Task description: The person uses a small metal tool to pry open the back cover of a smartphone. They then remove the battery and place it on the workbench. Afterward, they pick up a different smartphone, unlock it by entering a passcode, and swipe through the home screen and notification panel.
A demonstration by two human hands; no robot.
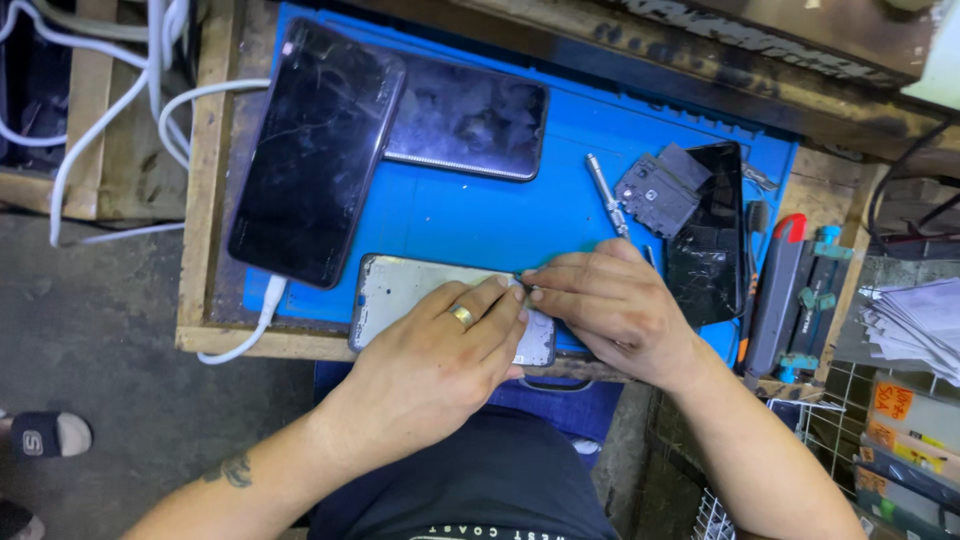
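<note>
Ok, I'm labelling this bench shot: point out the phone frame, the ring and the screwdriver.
Phone frame (400, 290): head view, bare left part.
Ring (462, 316): head view, band on finger.
Screwdriver (604, 192): head view, metal shaft.

A large black phone with a scratched, dark screen (315, 150) is seen lying at the far left of the blue mat, tilted, a white cable plugged into its near end. Just right of it, partly tucked beneath, a second dark rectangular glass screen panel (468, 117) is laid flat. Over at the right edge of the mat, a narrow black screen with cracked glass (708, 240) is set upright in the view. At the near right corner, stacked flat boxes bearing orange and yellow rectangular labels (893, 402) are glimpsed.
</note>
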